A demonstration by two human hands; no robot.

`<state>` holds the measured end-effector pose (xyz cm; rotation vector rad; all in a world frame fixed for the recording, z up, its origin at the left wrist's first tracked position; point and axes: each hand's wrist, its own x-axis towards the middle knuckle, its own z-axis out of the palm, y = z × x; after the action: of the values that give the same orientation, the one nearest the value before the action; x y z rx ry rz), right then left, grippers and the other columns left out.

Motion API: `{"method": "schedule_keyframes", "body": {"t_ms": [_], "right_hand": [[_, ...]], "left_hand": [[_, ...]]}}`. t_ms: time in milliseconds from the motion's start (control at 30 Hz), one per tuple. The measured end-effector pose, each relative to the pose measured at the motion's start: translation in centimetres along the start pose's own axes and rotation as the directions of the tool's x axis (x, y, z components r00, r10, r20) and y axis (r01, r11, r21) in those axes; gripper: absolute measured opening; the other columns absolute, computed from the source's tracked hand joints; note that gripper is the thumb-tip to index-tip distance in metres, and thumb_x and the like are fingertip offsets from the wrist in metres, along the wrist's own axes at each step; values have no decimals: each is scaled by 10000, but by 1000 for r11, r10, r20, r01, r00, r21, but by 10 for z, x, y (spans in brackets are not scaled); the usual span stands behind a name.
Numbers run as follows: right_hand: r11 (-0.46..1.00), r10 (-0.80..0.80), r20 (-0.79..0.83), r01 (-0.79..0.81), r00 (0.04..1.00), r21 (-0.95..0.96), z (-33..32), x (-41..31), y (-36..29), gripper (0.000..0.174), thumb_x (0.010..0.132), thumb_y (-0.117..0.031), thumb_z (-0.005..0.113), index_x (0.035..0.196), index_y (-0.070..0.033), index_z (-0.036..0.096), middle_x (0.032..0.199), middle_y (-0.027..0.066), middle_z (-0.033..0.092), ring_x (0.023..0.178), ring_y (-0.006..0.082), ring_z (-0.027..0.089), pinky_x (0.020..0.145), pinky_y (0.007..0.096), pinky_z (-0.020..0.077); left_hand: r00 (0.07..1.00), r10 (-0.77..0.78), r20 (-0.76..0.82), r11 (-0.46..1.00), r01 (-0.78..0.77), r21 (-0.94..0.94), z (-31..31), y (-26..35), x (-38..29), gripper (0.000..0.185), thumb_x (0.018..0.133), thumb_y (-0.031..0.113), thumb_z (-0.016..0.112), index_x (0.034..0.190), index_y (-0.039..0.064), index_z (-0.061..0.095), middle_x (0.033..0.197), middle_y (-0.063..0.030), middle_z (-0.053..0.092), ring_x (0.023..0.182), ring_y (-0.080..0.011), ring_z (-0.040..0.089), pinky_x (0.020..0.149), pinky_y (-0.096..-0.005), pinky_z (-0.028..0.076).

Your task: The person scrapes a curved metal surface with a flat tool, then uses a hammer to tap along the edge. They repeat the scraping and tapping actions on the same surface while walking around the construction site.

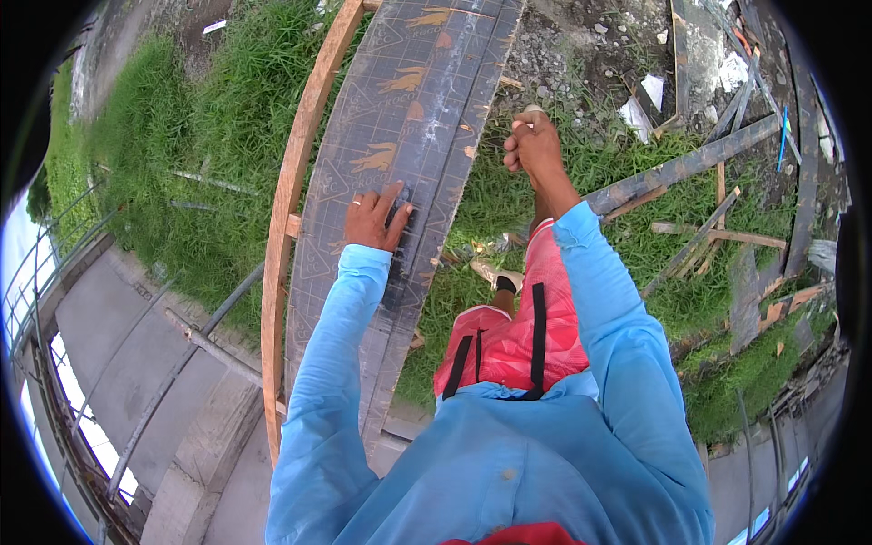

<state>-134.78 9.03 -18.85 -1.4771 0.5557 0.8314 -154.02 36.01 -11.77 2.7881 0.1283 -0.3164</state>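
Note:
A long, dark film-faced plywood panel (381, 116), printed with gold markings and a grid, stretches away in front of me. My left hand (373, 216) rests on its face with the thumb and index finger apart and a ring on one finger. Dark patches, shadow or stain, show beside the thumb. A pale, dusty streak runs along the panel beyond that hand. Right of the panel's chipped edge, my right hand (535, 144) is raised over the grass, its fingers curled into a fist. Nothing shows in the fist, though its inside is hidden.
A wooden batten (289, 177) runs along the panel's left side, joined by short crosspieces. Metal bars (197, 337) and a concrete beam (204, 436) lie at lower left. Timber scraps (695, 163) and rubble litter the grass at right. My shoe (495, 272) stands beside the panel.

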Motion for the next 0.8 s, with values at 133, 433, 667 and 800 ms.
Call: {"method": "schedule_keyframes", "body": {"t_ms": [133,433,667,800], "right_hand": [[977,-103,-37,94,994,-192,22,122,-47,234,1055,-111,509,1238,13,590,868,163,729,551,197,688,458,343,545],[791,-350,-101,236,931,-565,36,261,-34,201,1022,-180,590,1119,-41,700,904,182,757,699,307,729,634,435,581],[746,-190,59,183,980,-640,96,22,21,194,894,-63,665,1067,-8,598,846,249,731,899,469,720,791,578,559],[779,145,293,73,945,-623,115,-131,75,206,861,-41,647,1047,30,595,879,294,718,902,491,711,826,596,548]], "left_hand": [[997,-82,-14,993,80,-90,49,5,136,526,1018,458,681,1473,198,634,898,-145,621,834,-350,589,804,-512,482],[973,-220,-74,972,225,62,94,-7,180,534,955,493,729,1429,257,664,952,-127,674,894,-352,633,874,-525,521],[971,-239,-18,971,240,19,98,-9,181,527,983,489,701,1450,252,649,1002,-144,689,972,-382,633,943,-525,511],[972,-232,44,971,229,71,97,-9,182,539,1017,530,635,1474,244,629,1046,-155,694,1005,-381,630,942,-523,512]]}}
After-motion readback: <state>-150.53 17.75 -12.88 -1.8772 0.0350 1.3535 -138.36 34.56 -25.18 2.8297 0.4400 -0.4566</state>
